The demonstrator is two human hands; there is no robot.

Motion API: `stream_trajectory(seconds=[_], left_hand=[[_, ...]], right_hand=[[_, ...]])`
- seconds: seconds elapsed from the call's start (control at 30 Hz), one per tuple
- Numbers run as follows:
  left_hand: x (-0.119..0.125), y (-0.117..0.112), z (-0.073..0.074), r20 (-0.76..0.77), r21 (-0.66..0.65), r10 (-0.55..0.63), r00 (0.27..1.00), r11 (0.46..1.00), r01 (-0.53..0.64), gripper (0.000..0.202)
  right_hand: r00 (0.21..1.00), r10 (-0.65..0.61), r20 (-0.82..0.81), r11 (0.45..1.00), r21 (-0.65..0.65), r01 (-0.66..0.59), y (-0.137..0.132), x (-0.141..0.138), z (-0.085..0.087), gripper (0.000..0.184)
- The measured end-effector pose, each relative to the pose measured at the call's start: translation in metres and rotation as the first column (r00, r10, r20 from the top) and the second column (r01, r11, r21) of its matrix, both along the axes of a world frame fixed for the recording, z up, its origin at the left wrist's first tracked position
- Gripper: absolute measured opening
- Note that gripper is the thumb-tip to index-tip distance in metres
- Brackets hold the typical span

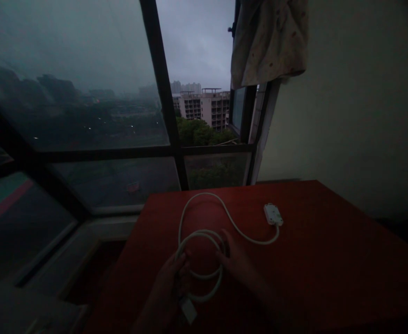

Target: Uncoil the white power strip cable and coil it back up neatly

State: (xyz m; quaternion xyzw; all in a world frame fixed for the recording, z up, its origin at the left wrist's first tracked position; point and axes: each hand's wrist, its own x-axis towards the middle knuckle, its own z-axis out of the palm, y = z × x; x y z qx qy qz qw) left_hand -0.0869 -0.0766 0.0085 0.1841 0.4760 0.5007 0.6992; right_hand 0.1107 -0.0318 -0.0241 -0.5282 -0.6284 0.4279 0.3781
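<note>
A white cable (204, 218) lies partly coiled on a red table (329, 260), with a small white block (273, 214) at its far end and a white plug (189, 310) at the near end. My left hand (171, 285) grips the coil at its left side, fingers closed round the strands. My right hand (233, 257) rests on the coil's right side, fingers pressed on the cable. The room is dim and the fingers show poorly.
A large window (120, 116) with dark frames fills the left and centre, with buildings and trees outside. A stained cloth (269, 41) hangs at the upper right. A pale wall (357, 106) stands behind the table. A ledge (85, 236) runs below the window.
</note>
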Motion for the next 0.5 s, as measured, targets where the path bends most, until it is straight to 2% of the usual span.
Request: stream_trajectory(seconds=[0.1,0.2,0.37,0.5], left_hand=[[-0.003,0.003,0.002,-0.017,0.015,0.037,0.999,0.999,-0.037,0.037],[-0.003,0.007,0.003,-0.081,0.045,0.100,0.992,0.994,-0.097,0.036],[0.007,0.015,0.000,-0.069,0.072,0.174,0.982,0.983,-0.169,0.034],[0.022,0.015,-0.001,-0.035,0.048,0.267,0.963,0.963,-0.265,0.028]], right_hand=[[0.987,0.079,-0.139,0.995,-0.046,-0.086,0.001,0.002,0.009,0.036],[0.921,0.131,-0.367,0.975,-0.119,-0.186,-0.003,0.005,0.024,0.019],[0.774,0.022,-0.633,0.956,-0.213,-0.202,-0.012,0.001,0.044,0.022],[0.692,-0.116,-0.713,0.970,-0.232,-0.077,-0.014,-0.012,0.044,0.024]])
